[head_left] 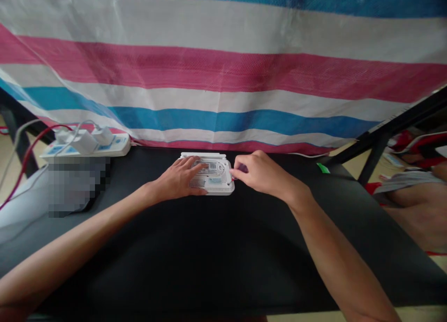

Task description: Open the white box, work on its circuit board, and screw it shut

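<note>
A small white router-like box (213,177) lies underside up on the black table (223,247), near its far edge. My left hand (181,177) rests flat on the box's left half, fingers stretched out over it. My right hand (256,172) is curled at the box's right edge, its fingertips pinched on something small with a red tip that I cannot make out.
A white power strip (87,145) with plugs and red and white cables sits at the far left. A blurred patch lies just before it. A striped tarp (223,80) hangs behind the table. A small green item (323,168) lies far right. Another person sits at the right edge.
</note>
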`<state>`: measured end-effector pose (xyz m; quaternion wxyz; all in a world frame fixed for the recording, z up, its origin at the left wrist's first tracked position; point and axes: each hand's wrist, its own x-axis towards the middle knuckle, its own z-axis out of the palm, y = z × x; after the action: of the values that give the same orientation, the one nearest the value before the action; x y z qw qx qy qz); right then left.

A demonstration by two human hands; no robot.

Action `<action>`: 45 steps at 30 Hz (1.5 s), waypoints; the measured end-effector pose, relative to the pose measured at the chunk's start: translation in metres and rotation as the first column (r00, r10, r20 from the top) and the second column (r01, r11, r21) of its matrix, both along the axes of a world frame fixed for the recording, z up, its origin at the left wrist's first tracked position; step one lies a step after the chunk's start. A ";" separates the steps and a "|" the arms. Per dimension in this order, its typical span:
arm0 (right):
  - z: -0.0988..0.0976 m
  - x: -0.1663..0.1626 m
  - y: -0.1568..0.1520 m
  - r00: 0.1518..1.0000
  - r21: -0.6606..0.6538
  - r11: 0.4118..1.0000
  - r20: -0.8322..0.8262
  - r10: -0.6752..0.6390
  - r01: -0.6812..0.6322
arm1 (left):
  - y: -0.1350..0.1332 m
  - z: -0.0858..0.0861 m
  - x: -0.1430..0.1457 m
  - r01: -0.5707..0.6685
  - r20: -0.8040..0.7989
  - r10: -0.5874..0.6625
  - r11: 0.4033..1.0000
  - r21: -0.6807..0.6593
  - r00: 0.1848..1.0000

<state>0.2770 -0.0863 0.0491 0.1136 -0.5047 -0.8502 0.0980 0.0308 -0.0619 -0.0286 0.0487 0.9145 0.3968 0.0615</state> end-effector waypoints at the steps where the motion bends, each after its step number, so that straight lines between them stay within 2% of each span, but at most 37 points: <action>1: -0.002 0.000 0.001 0.997 0.050 0.998 0.058 -0.050 0.047 | 0.000 0.000 0.000 -0.001 0.002 0.001 1.000 0.007 1.000; 4: -0.006 0.002 0.003 0.983 0.165 0.981 0.131 -0.128 0.106 | 0.001 0.000 0.000 0.003 0.001 -0.003 1.000 0.010 1.000; 7: -0.006 0.003 0.002 0.999 0.102 0.995 0.048 0.009 -0.014 | 0.001 -0.001 0.000 0.001 -0.009 -0.001 1.000 0.010 1.000; 9: -0.006 0.003 0.002 0.999 0.039 0.998 0.012 0.039 -0.039 | 0.001 -0.001 0.000 0.002 -0.017 -0.002 1.000 0.010 1.000; 13: -0.006 0.000 0.001 0.989 0.083 0.989 0.066 -0.132 0.126 | 0.001 -0.001 0.000 0.003 -0.025 -0.002 1.000 0.021 1.000; 15: -0.007 -0.001 0.000 0.993 0.108 0.990 0.071 -0.099 0.091 | 0.002 -0.001 -0.001 0.002 -0.025 -0.001 1.000 0.018 1.000; 18: -0.007 -0.001 -0.001 0.998 0.076 0.997 0.068 0.000 -0.005 | 0.003 -0.002 -0.001 0.001 -0.024 -0.001 1.000 0.015 1.000; 22: -0.006 -0.002 0.000 0.986 0.120 0.987 0.114 -0.118 0.105 | 0.003 -0.002 -0.001 0.009 -0.025 -0.009 1.000 0.023 1.000; 27: -0.003 0.000 -0.001 0.998 0.047 0.999 0.051 0.023 -0.026 | 0.002 0.001 -0.001 0.004 -0.033 -0.004 1.000 0.007 0.999; 31: -0.005 0.002 0.000 0.987 0.084 0.992 0.119 -0.106 0.096 | 0.002 0.001 -0.001 0.007 -0.036 -0.006 1.000 0.019 0.999; 33: -0.006 0.002 0.000 0.981 0.123 0.986 0.141 -0.132 0.115 | 0.002 -0.001 -0.002 0.015 -0.029 -0.014 0.999 0.028 0.999; 35: -0.004 0.003 -0.001 0.989 0.135 0.988 0.116 -0.092 0.077 | 0.004 -0.003 -0.003 0.019 -0.018 -0.018 0.999 0.028 1.000; 38: -0.003 0.003 -0.002 0.996 0.105 0.992 0.053 0.067 -0.073 | 0.005 -0.005 -0.004 0.025 -0.004 -0.025 0.999 0.032 1.000; 40: -0.004 0.002 -0.002 0.990 0.089 0.987 0.050 0.130 -0.134 | 0.006 -0.005 -0.004 0.025 -0.003 -0.025 0.999 0.037 1.000; 45: -0.008 0.001 -0.002 0.990 0.152 0.988 0.132 -0.042 0.022 | 0.005 -0.005 -0.003 0.008 -0.016 -0.007 0.999 0.034 1.000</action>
<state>0.2778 -0.0885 0.0409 0.0953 -0.5136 -0.8527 -0.0024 0.0278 -0.0572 -0.0333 0.0300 0.9172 0.3926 0.0609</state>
